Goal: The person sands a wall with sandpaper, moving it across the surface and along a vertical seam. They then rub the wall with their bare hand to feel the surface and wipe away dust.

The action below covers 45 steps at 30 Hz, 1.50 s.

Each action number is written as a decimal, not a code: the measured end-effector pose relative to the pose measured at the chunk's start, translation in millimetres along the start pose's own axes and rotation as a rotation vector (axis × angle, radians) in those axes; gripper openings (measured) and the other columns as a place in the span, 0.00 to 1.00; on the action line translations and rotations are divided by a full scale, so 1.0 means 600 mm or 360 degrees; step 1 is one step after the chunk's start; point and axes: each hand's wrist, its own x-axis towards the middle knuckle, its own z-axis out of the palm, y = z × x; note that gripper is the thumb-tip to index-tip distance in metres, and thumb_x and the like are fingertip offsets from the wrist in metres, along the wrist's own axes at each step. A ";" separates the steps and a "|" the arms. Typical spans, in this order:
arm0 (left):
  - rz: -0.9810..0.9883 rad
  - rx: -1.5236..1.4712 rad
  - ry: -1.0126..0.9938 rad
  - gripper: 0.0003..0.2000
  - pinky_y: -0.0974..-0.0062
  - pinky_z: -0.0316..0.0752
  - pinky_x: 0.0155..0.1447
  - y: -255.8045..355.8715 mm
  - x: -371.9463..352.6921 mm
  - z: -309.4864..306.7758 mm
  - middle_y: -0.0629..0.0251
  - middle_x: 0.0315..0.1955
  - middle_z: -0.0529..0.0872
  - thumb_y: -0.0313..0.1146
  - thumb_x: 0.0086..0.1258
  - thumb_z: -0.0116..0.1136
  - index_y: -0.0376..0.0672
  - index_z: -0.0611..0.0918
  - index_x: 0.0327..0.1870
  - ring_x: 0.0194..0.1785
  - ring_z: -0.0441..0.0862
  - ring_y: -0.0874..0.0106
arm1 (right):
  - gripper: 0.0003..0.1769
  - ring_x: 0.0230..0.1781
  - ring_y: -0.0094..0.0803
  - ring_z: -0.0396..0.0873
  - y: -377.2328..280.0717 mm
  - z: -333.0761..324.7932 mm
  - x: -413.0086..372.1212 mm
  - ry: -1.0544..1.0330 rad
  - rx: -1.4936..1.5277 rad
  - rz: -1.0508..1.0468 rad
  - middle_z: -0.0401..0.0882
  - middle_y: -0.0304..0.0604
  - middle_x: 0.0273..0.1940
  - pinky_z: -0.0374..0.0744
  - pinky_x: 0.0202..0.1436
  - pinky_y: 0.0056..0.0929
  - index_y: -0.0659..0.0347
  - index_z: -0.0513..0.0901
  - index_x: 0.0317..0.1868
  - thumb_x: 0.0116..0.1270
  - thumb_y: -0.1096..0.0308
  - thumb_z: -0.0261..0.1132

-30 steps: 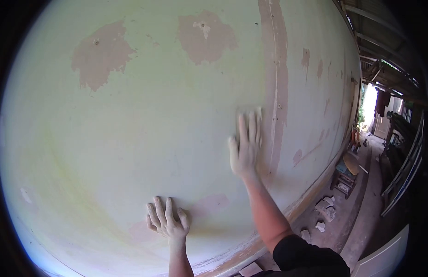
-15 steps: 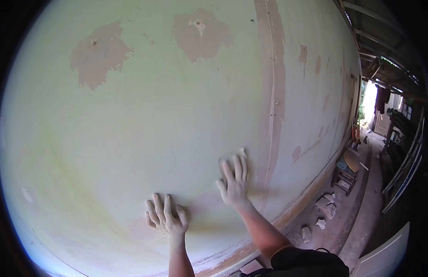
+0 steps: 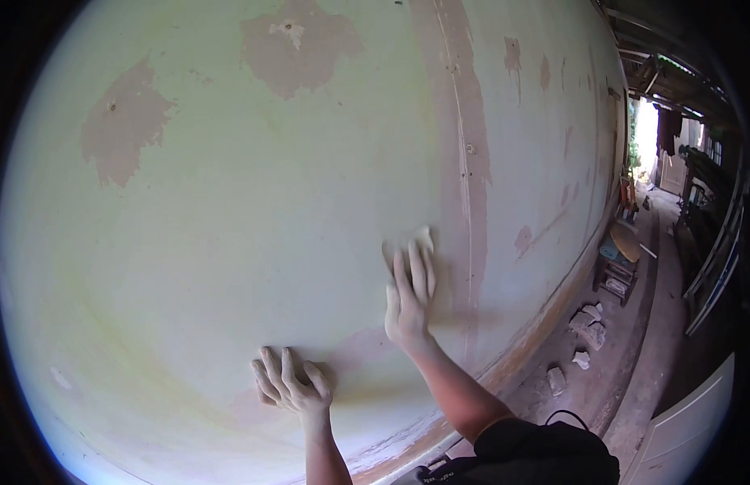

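A large pale green wall (image 3: 270, 226) fills most of the view, with bare pinkish-brown patches where the coating is gone. My left hand (image 3: 294, 386) rests on its lower part with fingers spread, holding nothing. Higher up and to the right, my right hand (image 3: 409, 303) presses a thin, dusty sheet of sandpaper (image 3: 424, 236) against the wall. The sheet's corners curl out past the fingertips, and most of it is hidden beneath the fingers. Pale dust coats both hands. A vertical brown seam strip (image 3: 469, 194) runs just right of my right hand.
Down the right side runs a passage floor (image 3: 625, 356) with broken white chunks (image 3: 587, 327) near the wall's foot. Farther along stands a small stool (image 3: 616, 271) with things on it. A white panel (image 3: 686, 428) leans at the lower right.
My right hand has slid upward on the wall with the sandpaper. My left hand stays in nearly the same spot. The view has shifted, so the wall patches appear farther left.
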 end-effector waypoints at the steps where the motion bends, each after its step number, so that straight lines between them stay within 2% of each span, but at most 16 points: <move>1: 0.0001 -0.0004 0.0012 0.22 0.50 0.53 0.78 0.000 -0.002 0.001 0.52 0.76 0.76 0.40 0.74 0.55 0.47 0.81 0.67 0.83 0.63 0.51 | 0.32 0.83 0.67 0.55 0.004 0.003 -0.046 -0.0062 -0.0045 0.0003 0.61 0.62 0.81 0.56 0.83 0.60 0.61 0.72 0.79 0.76 0.69 0.60; 4: 0.0017 0.0018 0.0013 0.22 0.49 0.53 0.77 -0.001 0.001 0.004 0.52 0.76 0.76 0.40 0.74 0.55 0.46 0.80 0.68 0.84 0.62 0.51 | 0.33 0.82 0.67 0.55 0.016 -0.008 0.001 -0.0119 -0.0032 -0.0132 0.61 0.62 0.81 0.57 0.83 0.62 0.62 0.72 0.79 0.75 0.67 0.62; 7: 0.0026 0.0027 0.0020 0.23 0.49 0.53 0.77 0.003 0.000 0.004 0.51 0.77 0.75 0.38 0.73 0.54 0.46 0.79 0.68 0.84 0.62 0.50 | 0.30 0.82 0.63 0.58 0.016 -0.026 0.192 0.0033 -0.0009 -0.0288 0.62 0.57 0.81 0.60 0.82 0.58 0.63 0.72 0.78 0.79 0.67 0.60; 9: 0.0034 0.0031 -0.0020 0.23 0.49 0.51 0.78 0.002 0.000 0.000 0.49 0.78 0.72 0.38 0.76 0.52 0.45 0.77 0.70 0.83 0.62 0.48 | 0.27 0.82 0.59 0.61 0.010 -0.026 0.286 0.0172 -0.0090 -0.0380 0.66 0.54 0.80 0.62 0.82 0.56 0.65 0.73 0.77 0.80 0.70 0.58; 12: 0.0024 0.0027 -0.0035 0.23 0.49 0.51 0.78 0.003 0.001 -0.001 0.49 0.78 0.72 0.38 0.76 0.52 0.45 0.76 0.71 0.83 0.61 0.48 | 0.25 0.81 0.57 0.64 -0.003 -0.021 0.306 0.0251 0.0083 -0.0296 0.72 0.53 0.77 0.63 0.82 0.55 0.67 0.75 0.75 0.80 0.72 0.59; 14: 0.0018 0.0025 -0.0022 0.24 0.50 0.51 0.78 0.007 0.003 0.000 0.49 0.78 0.72 0.38 0.76 0.52 0.45 0.76 0.71 0.83 0.61 0.48 | 0.26 0.79 0.60 0.67 -0.011 -0.014 0.238 0.0235 0.0145 -0.0251 0.74 0.55 0.76 0.63 0.82 0.56 0.69 0.76 0.73 0.78 0.73 0.61; 19: -0.0012 0.0015 -0.0013 0.24 0.50 0.51 0.78 0.008 -0.002 0.002 0.49 0.78 0.72 0.39 0.76 0.53 0.45 0.75 0.71 0.83 0.61 0.48 | 0.27 0.78 0.62 0.70 0.011 -0.004 -0.105 0.0010 -0.0016 -0.0146 0.76 0.59 0.73 0.65 0.80 0.62 0.70 0.81 0.68 0.69 0.75 0.67; 22: 0.0029 0.0033 -0.0027 0.24 0.50 0.52 0.78 0.003 -0.003 0.003 0.49 0.78 0.72 0.39 0.76 0.54 0.45 0.75 0.72 0.83 0.62 0.48 | 0.26 0.78 0.63 0.69 0.053 -0.012 -0.055 0.0013 0.0013 -0.0269 0.77 0.60 0.72 0.67 0.80 0.60 0.71 0.81 0.69 0.70 0.76 0.67; 25: 0.0019 0.0051 -0.0045 0.24 0.49 0.51 0.78 0.006 -0.001 0.006 0.49 0.78 0.72 0.40 0.76 0.53 0.45 0.75 0.72 0.83 0.61 0.48 | 0.23 0.79 0.63 0.67 0.026 -0.018 0.140 0.0148 0.0170 -0.0183 0.77 0.59 0.73 0.68 0.80 0.54 0.72 0.80 0.69 0.75 0.75 0.65; 28: 0.0025 0.0022 -0.0047 0.24 0.49 0.51 0.78 0.005 0.005 0.002 0.49 0.78 0.72 0.40 0.77 0.53 0.44 0.74 0.72 0.84 0.60 0.48 | 0.22 0.79 0.61 0.67 0.005 -0.035 0.245 0.0166 0.0269 -0.0080 0.76 0.58 0.74 0.70 0.79 0.51 0.71 0.80 0.69 0.77 0.76 0.63; 30: 0.0027 -0.0020 -0.0008 0.23 0.49 0.51 0.78 0.006 0.006 -0.001 0.51 0.76 0.75 0.39 0.75 0.54 0.45 0.76 0.70 0.83 0.61 0.49 | 0.22 0.79 0.61 0.67 -0.002 -0.042 0.221 0.0140 0.0300 -0.0039 0.76 0.58 0.74 0.70 0.79 0.51 0.72 0.80 0.69 0.77 0.76 0.63; 31: 0.0033 -0.0037 -0.0039 0.24 0.48 0.47 0.80 0.005 0.006 -0.003 0.50 0.77 0.74 0.40 0.76 0.54 0.43 0.75 0.71 0.84 0.60 0.50 | 0.22 0.79 0.61 0.67 -0.005 -0.046 0.204 0.0140 0.0333 -0.0001 0.76 0.58 0.73 0.70 0.79 0.51 0.72 0.80 0.68 0.77 0.76 0.63; 37: -0.0032 -0.0036 -0.0182 0.29 0.45 0.38 0.84 0.025 0.010 -0.012 0.47 0.82 0.66 0.41 0.77 0.52 0.42 0.69 0.77 0.87 0.53 0.48 | 0.24 0.78 0.61 0.69 0.037 -0.039 -0.147 -0.0119 0.0105 -0.0012 0.79 0.57 0.71 0.66 0.81 0.62 0.70 0.83 0.66 0.70 0.78 0.68; 40: -0.0054 -0.0036 -0.0107 0.29 0.45 0.37 0.85 0.024 0.009 -0.008 0.46 0.81 0.67 0.40 0.76 0.53 0.42 0.70 0.77 0.87 0.53 0.48 | 0.24 0.78 0.61 0.70 0.058 -0.029 -0.074 0.0021 0.0142 -0.0187 0.79 0.57 0.71 0.64 0.81 0.63 0.70 0.83 0.66 0.69 0.78 0.68; 43: -0.0037 0.0012 -0.0129 0.28 0.44 0.40 0.84 0.029 0.010 -0.006 0.44 0.80 0.68 0.38 0.75 0.53 0.41 0.71 0.75 0.87 0.55 0.46 | 0.22 0.80 0.62 0.66 0.023 -0.033 0.141 0.0071 0.0182 -0.0200 0.77 0.64 0.72 0.61 0.84 0.58 0.75 0.80 0.68 0.75 0.77 0.65; 45: -0.0049 -0.0006 -0.0138 0.28 0.44 0.42 0.84 0.034 0.008 -0.006 0.44 0.80 0.68 0.37 0.75 0.53 0.41 0.71 0.75 0.86 0.55 0.46 | 0.22 0.78 0.63 0.67 0.007 -0.045 0.273 0.0076 0.0338 -0.0237 0.77 0.61 0.72 0.64 0.83 0.55 0.71 0.80 0.69 0.77 0.76 0.64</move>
